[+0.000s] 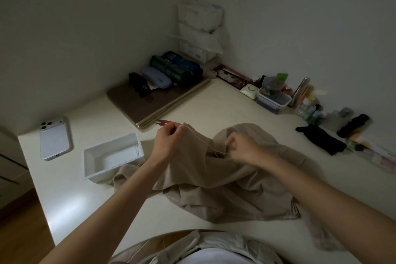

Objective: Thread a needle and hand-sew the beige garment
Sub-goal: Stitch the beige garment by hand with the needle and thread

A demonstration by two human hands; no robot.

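Where the cream table [90,203] runs into the corner of two walls, its near half is taken up by the beige garment [233,180], which is heaped in loose folds. The garment's lower edge is draped over the table's front edge towards the person. A brown board [137,103] is laid flat at the back left, with cases and rolled pouches stacked on its far end. Just left of the garment a white tray [113,156] is set, and the cloth's left corner touches its near wall. A phone [54,138] is placed face down well to the left of the tray.

Both forearms are stretched out over the garment. The left hand [169,138] is raised above the cloth's left side, its fingers curled together and its thumb and fingertips pinched on the upper end of a pale thread [205,141]. The right hand [242,151] is held low against the crest of the garment, fingers curled tight together where the thread's lower end is gripped. Between the two hands the thread is drawn in a slanting line. A needle cannot be made out.

Red snips [169,122] are seen on the table just beyond the left hand, beside the board's near corner.
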